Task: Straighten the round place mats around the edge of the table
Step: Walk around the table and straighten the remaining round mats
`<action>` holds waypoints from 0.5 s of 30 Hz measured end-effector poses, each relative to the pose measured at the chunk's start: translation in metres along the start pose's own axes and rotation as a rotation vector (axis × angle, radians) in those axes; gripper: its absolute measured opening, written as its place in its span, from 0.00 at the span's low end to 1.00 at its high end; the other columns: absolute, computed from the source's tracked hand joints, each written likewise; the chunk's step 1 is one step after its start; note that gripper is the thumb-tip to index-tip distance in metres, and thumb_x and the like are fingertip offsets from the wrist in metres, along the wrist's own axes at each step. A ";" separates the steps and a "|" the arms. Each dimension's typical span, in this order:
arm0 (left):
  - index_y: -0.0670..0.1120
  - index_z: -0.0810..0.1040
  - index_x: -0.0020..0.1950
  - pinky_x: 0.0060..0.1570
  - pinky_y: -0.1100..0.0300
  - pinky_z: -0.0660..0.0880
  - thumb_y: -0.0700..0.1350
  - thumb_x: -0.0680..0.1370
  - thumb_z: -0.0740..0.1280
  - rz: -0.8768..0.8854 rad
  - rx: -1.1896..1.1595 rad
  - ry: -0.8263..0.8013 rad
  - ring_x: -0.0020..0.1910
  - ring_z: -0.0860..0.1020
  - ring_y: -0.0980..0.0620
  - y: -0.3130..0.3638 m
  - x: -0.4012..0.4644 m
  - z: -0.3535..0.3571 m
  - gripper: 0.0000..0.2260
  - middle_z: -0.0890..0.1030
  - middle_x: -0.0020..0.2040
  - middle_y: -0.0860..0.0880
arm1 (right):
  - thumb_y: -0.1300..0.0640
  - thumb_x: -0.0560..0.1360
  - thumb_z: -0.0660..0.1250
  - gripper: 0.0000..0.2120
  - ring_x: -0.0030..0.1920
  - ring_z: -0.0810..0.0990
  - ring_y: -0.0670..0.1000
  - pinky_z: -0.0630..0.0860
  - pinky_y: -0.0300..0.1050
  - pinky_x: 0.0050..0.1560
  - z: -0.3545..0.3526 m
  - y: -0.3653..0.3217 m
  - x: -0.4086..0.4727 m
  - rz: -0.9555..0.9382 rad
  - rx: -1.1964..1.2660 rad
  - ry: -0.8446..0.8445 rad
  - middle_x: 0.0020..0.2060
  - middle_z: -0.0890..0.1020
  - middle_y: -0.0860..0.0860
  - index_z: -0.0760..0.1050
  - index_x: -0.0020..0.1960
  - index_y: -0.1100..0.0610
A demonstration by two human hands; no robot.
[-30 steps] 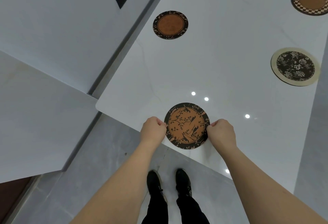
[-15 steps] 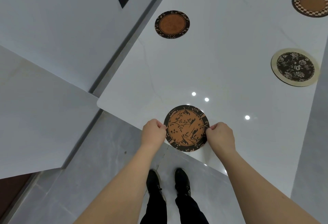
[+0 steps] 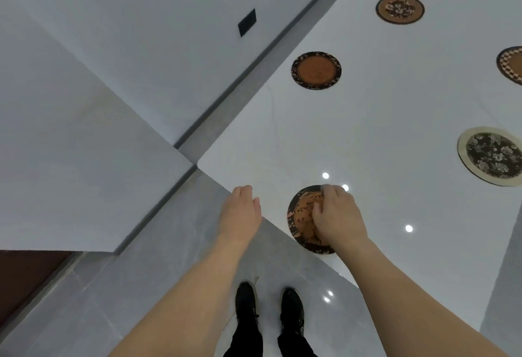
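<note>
A round brown mat with a black branch pattern (image 3: 300, 218) lies at the near edge of the white table (image 3: 395, 108). My right hand (image 3: 336, 215) rests flat on top of it with curled fingers and covers its right half. My left hand (image 3: 240, 212) hovers off the mat to its left, over the table's near edge, fingers loosely together and holding nothing. Other round mats lie further along: a brown one with a black rim (image 3: 316, 70), a floral brown one (image 3: 400, 9), a cream-rimmed dark floral one (image 3: 493, 156) and a checker-rimmed one (image 3: 512, 64).
A white wall (image 3: 141, 31) with a black square plate (image 3: 247, 22) runs along the table's left side across a narrow grey gap. My black shoes (image 3: 268, 308) stand on the grey tiled floor below the table edge.
Both hands have let go of the mat's sides. My left hand drew away to the left, my right hand moved on top of the mat. The view has shifted right.
</note>
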State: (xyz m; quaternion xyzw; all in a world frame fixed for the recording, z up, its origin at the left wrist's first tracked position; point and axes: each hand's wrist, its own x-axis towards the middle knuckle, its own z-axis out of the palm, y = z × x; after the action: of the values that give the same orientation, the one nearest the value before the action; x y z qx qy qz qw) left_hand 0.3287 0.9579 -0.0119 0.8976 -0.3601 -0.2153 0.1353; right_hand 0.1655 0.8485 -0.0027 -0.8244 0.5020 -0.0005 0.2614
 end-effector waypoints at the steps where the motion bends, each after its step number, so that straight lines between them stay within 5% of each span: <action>1: 0.39 0.70 0.67 0.61 0.49 0.70 0.44 0.81 0.56 0.006 0.023 0.038 0.62 0.73 0.41 -0.010 -0.003 -0.016 0.17 0.74 0.65 0.40 | 0.60 0.78 0.58 0.19 0.62 0.72 0.57 0.69 0.48 0.62 -0.002 -0.021 0.001 -0.095 -0.010 -0.015 0.63 0.75 0.57 0.68 0.68 0.61; 15: 0.40 0.63 0.73 0.75 0.49 0.56 0.46 0.82 0.55 -0.324 0.129 0.515 0.73 0.63 0.44 -0.247 -0.099 -0.220 0.20 0.66 0.74 0.42 | 0.57 0.78 0.59 0.22 0.68 0.68 0.57 0.66 0.51 0.69 0.030 -0.354 -0.048 -0.840 -0.193 -0.203 0.70 0.68 0.55 0.65 0.71 0.59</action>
State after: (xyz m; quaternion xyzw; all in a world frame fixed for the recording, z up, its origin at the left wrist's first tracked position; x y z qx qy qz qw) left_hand 0.5166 1.2206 0.1100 0.9750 -0.1794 0.0237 0.1287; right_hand 0.4422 1.0287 0.1366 -0.9734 0.0931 0.0211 0.2081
